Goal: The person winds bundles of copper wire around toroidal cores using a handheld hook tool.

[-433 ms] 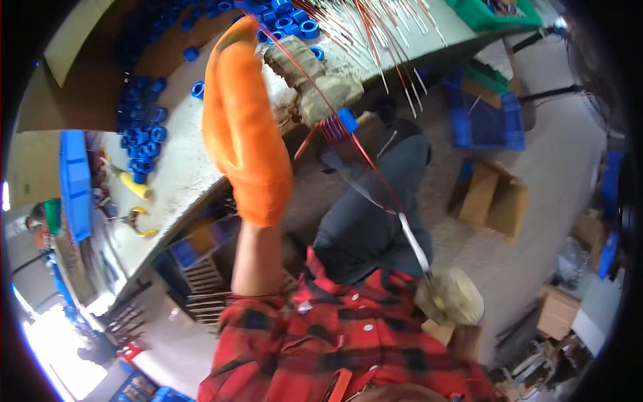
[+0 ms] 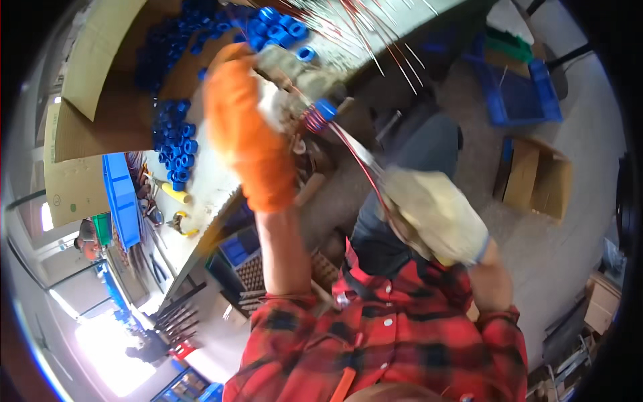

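A blue ring core (image 2: 325, 109) wound with red wire (image 2: 362, 164) sits at a grey, block-like holder (image 2: 305, 77) on the bench edge. My left hand (image 2: 244, 127), in an orange glove, is raised left of the holder. Its fingers look curled together, though motion smears them; a reddish strand runs from the core toward them. My right hand (image 2: 435, 214), in a cream glove, is closed around a thin tool with a whitish shaft (image 2: 355, 144), its tip at the core. Red wire trails from the core beside this glove. The tool's handle is hidden in my grip.
Many blue rings (image 2: 175, 144) lie on the bench (image 2: 214, 174) and by an open cardboard box (image 2: 100, 127). Cut wires (image 2: 362, 30) stick out past the far edge. Yellow-handled pliers (image 2: 181, 224) lie at left. A blue crate (image 2: 522, 94) and a carton (image 2: 536, 177) stand on the floor.
My right hand has come up from the lower right to near the core, bringing the tool's tip to it. The taut red wire has slackened. The view has shifted; my left fingers look more curled.
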